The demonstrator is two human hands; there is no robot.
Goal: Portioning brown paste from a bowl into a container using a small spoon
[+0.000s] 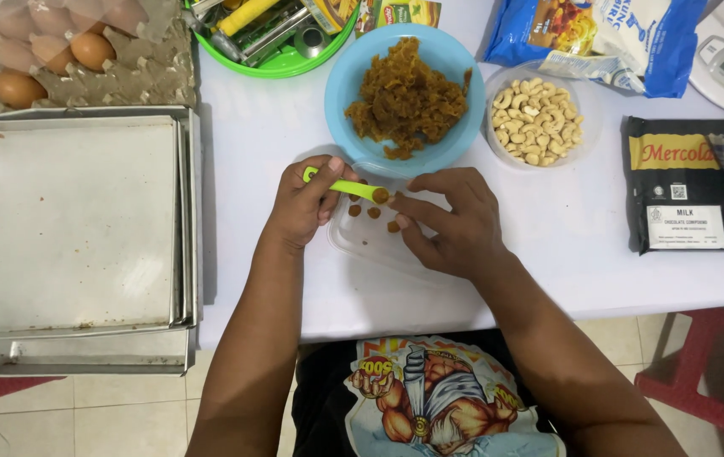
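Left hand (304,203) is closed around a small green measuring spoon (347,187), handle pinched under the thumb, bowl pointing right and packed level with brown filling. Right hand (455,222) sits just beside the spoon bowl, fingers (417,211) curled down onto a small brown ball (393,226); whether they are gripping it or only touching it cannot be told. Both hands work over a shallow clear plastic tray (360,241) on the white table (260,161). Two more brown balls (364,211) lie in the tray: round, glossy, dark amber. Just above the tray, a blue bowl (347,80) holds a clumpy, fibrous mound of the same brown filling (406,97). A clear bowl of cashews (537,121) stands right of it.
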